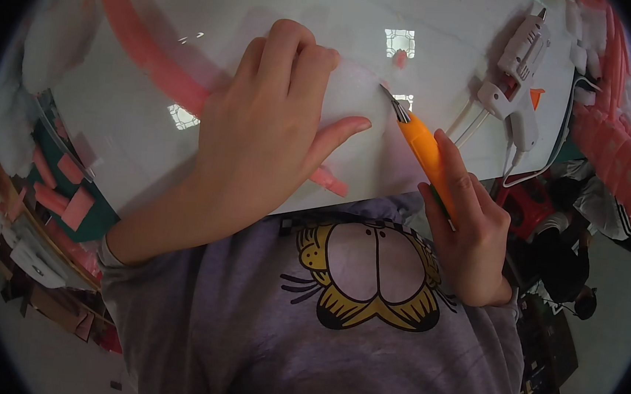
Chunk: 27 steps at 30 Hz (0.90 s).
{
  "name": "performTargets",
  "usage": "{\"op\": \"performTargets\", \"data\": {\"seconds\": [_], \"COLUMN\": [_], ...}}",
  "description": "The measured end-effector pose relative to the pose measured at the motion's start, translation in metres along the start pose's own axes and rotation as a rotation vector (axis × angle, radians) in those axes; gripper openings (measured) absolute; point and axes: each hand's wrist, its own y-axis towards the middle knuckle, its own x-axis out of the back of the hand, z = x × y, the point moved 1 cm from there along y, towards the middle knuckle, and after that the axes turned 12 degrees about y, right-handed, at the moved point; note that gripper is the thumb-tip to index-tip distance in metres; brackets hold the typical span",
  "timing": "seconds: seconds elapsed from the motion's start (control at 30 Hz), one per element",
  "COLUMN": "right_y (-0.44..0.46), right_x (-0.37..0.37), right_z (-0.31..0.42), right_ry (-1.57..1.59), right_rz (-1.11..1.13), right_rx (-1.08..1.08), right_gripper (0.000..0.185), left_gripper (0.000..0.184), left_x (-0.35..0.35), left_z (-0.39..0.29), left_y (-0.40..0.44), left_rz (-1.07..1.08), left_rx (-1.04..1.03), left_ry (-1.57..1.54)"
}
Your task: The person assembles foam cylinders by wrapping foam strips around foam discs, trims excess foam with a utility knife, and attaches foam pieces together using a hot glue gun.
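Observation:
My left hand (262,119) lies over a curved pink foam strip (155,66) on the glossy white table (257,0). Its fingers are bent and its thumb is spread away from them, with nothing visible in the gap. Beneath the palm the strip is hidden; a short pink piece (329,181) shows below the thumb. Wrapped in my right hand (469,224) is an orange utility knife (426,150), its blade out and pointing up and left, apart from the strip. A small pink scrap (400,58) sits beyond the blade tip.
A white glue gun (522,72) with its cable lies at the right of the table. Pink foam pieces (70,204) lie at lower left, and a stack of pink material (615,154) hangs at far right. Another person (559,253) is in the background at right.

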Motion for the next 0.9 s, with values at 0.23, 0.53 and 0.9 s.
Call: {"op": "performTargets", "data": {"seconds": [0.23,0.53,0.9], "right_y": [-0.002,-0.007,-0.013], "right_x": [0.003,0.004,-0.002], "right_z": [0.0,-0.001,-0.018], "right_ry": [-0.001,-0.013,0.05], "right_rz": [0.008,0.015,-0.029], "right_rx": [-0.003,-0.003,0.002], "right_gripper": [0.059,0.059,0.058], "left_gripper": [0.046,0.047,0.048], "left_x": [0.0,-0.001,-0.002], "left_z": [-0.001,-0.002,-0.002], "left_y": [0.001,0.001,0.001], "left_rz": [0.0,-0.007,-0.039], "left_rx": [-0.002,0.01,-0.022], "left_ry": [-0.017,-0.045,-0.027]}}
